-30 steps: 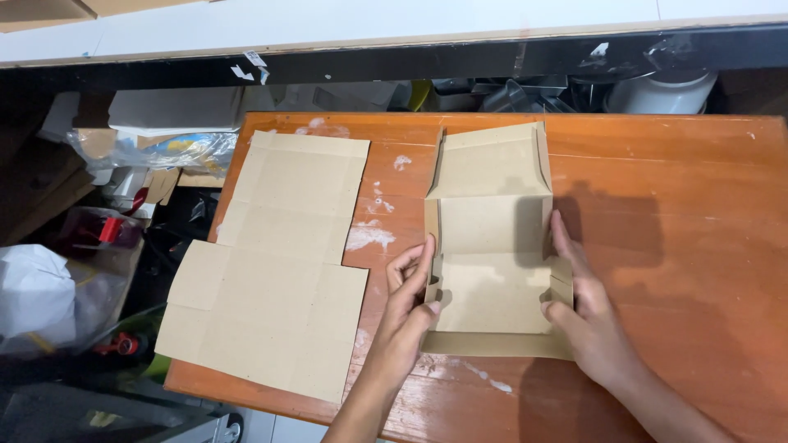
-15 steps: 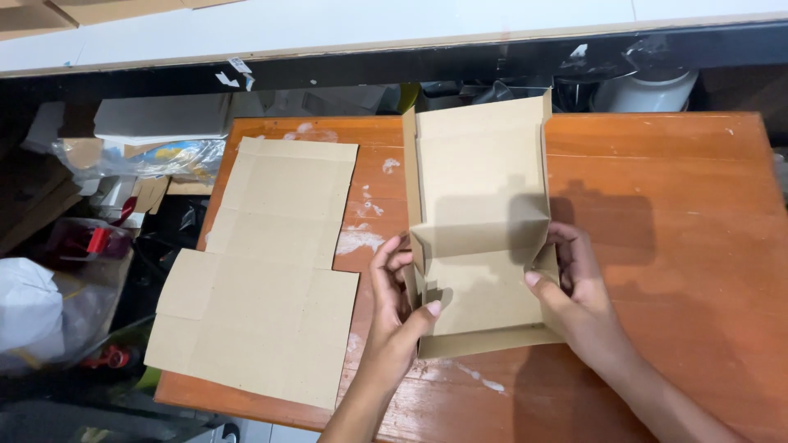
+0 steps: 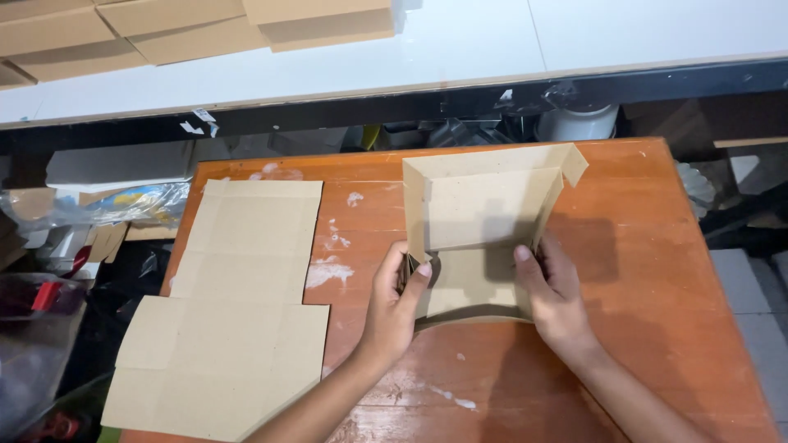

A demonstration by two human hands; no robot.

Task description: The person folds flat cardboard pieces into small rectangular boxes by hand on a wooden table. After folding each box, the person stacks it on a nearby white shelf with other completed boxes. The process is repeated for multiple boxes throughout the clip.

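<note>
A brown cardboard box blank (image 3: 480, 205) stands partly folded on the orange wooden table (image 3: 657, 271), its far panel and side flaps raised. My left hand (image 3: 394, 308) pinches the folded left side wall, thumb on the inside. My right hand (image 3: 554, 295) grips the right side wall, thumb pressed inward. A second cardboard blank (image 3: 230, 303) lies flat and unfolded on the table's left part, overhanging the front left edge.
A white shelf (image 3: 509, 49) behind the table carries several flat cardboard pieces (image 3: 197, 29) at its far left. Left of the table is clutter: plastic bags (image 3: 131, 205), a white box and red items. A white round container (image 3: 579, 123) sits behind the table.
The far panel of the box has been folded up and toward me, and both side walls are raised. My hands have shifted onto the side walls. The camera view tilted upward.
</note>
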